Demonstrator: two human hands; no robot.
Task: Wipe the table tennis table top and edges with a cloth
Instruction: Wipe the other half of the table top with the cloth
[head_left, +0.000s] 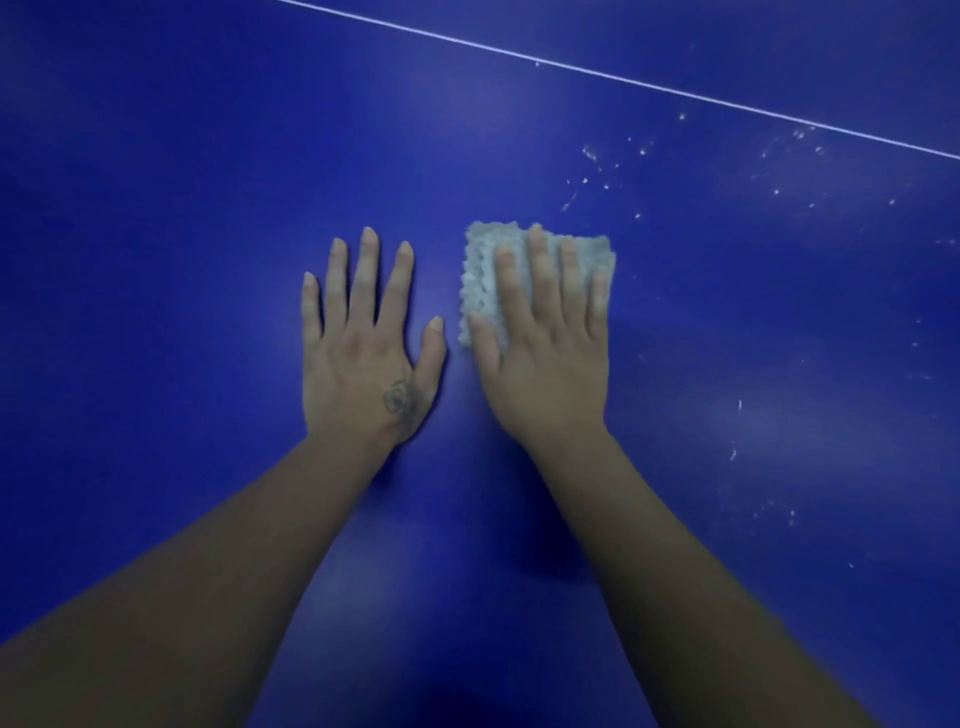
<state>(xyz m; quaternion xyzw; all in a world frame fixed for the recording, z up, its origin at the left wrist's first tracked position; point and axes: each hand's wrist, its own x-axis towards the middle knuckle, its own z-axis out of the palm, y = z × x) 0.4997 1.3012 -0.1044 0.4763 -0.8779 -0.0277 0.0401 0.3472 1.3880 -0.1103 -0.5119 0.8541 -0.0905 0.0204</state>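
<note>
Forearms: I see both bare forearms, the left forearm (208, 571) and the right forearm (675, 571), coming in from the bottom edge and narrowing toward the middle of the view.

Left hand: my left hand (363, 353) lies palm down on the bare blue table top (156, 208), just to the left of the pressing hand and apart from it. Its fingers are straight and fanned out, holding nothing. A small dark tattoo (400, 397) sits on its back near the base of the thumb.

Right hand: my right hand (545, 353) is flat on the cloth (480, 275). The fingers are straight and slightly parted, pressing down rather than curling or pinching. The thumb lies along the cloth's near-left corner.

Cloth: a pale, nubbly folded square lies directly under the right hand's fingers and flat against the table top. It shows past the fingertips on the far side, past the thumb on the left, and in a thin strip beyond the little finger on the right. The heel of the palm sits off the cloth, over the table.

Beyond the grip: a scatter of white specks (597, 156) and short streaks lies on the surface, beyond the fingertips and off to the right of the pressing hand. More specks trail down the right side level with the wrist and forearm.

Farthest: a thin white line (623, 78) crosses the table top well beyond both hands, slanting down toward the right edge.
</note>
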